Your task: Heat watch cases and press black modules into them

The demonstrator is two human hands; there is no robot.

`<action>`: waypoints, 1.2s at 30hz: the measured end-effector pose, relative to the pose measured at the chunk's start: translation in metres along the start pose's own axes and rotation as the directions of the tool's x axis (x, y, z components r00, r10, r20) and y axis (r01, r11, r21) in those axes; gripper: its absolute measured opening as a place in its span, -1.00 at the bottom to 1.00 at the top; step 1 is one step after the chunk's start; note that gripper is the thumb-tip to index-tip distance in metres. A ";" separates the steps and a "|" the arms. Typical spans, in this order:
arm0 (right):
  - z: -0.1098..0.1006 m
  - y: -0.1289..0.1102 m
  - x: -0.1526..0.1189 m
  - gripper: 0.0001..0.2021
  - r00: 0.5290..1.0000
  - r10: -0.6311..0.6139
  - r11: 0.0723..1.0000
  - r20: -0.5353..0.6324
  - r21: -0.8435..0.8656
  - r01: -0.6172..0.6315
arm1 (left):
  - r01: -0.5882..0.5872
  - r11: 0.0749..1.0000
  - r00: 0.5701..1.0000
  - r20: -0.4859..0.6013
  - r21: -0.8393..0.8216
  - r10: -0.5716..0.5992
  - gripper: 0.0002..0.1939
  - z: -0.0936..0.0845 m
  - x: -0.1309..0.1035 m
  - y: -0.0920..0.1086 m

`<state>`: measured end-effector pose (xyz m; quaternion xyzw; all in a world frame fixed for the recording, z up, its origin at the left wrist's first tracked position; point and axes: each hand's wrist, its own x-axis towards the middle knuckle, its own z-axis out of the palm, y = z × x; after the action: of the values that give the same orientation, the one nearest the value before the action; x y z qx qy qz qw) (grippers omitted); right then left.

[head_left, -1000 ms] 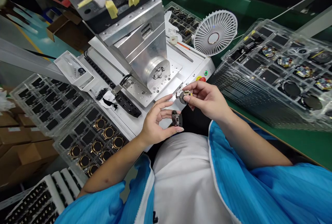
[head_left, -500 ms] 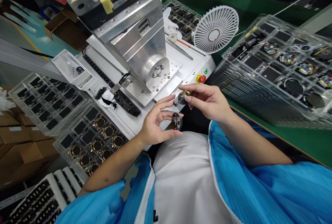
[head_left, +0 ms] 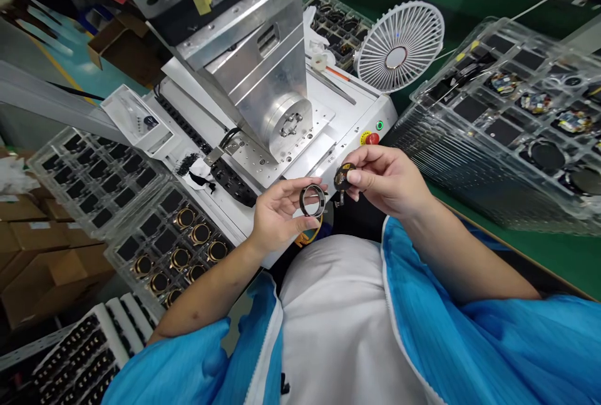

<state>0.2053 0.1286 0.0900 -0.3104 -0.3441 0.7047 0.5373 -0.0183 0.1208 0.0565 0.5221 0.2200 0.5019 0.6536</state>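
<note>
Between the thumb and fingers of my left hand (head_left: 280, 214) is a dark round watch case ring (head_left: 303, 200), tilted so that I see through its opening. My right hand (head_left: 387, 181) pinches a small round watch module (head_left: 344, 174), dark with gold-coloured parts, and a short flex piece hangs from its lower edge. The two parts are close together but apart, just above my lap. Behind them stands a white machine (head_left: 345, 145) with a metal fixture (head_left: 267, 79) on top.
A red emergency button (head_left: 372, 139) and a white fan (head_left: 399, 48) are at the machine's right side. Stacked clear trays (head_left: 507, 167) with watch parts rise on the right. More trays (head_left: 164, 261) with gold-rimmed watch cases lie at left, near cardboard boxes (head_left: 51, 267).
The ring in my left hand has turned to show its open middle. My right hand has moved slightly right, and the module has turned, its flex piece now hanging down.
</note>
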 end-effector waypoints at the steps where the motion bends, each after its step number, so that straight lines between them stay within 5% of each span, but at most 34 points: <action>1: 0.001 -0.001 0.000 -0.75 1.000 0.025 0.999 0.000 0.021 -0.025 | -0.005 1.000 1.000 -0.017 -0.009 0.005 -0.38 0.000 0.001 0.001; 13: -0.002 -0.001 -0.005 -0.74 0.968 0.233 0.969 0.096 0.058 -0.239 | 0.028 0.999 0.999 -0.024 -0.033 -0.029 -0.32 0.003 0.001 0.007; 23: 0.019 0.005 -0.015 -0.65 0.938 0.346 0.938 0.020 -0.017 -0.346 | -0.056 0.997 0.998 -0.009 0.057 0.056 -0.28 -0.001 0.003 0.003; 36: 0.048 0.007 -0.017 -0.53 0.966 0.231 0.970 -0.115 -0.051 -0.238 | -0.095 0.985 0.995 -0.028 0.141 0.100 -0.30 -0.003 0.003 0.002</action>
<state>0.1671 0.1039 0.1128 -0.4040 -0.2978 0.7340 0.4576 -0.0203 0.1246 0.0576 0.5678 0.2403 0.5255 0.5863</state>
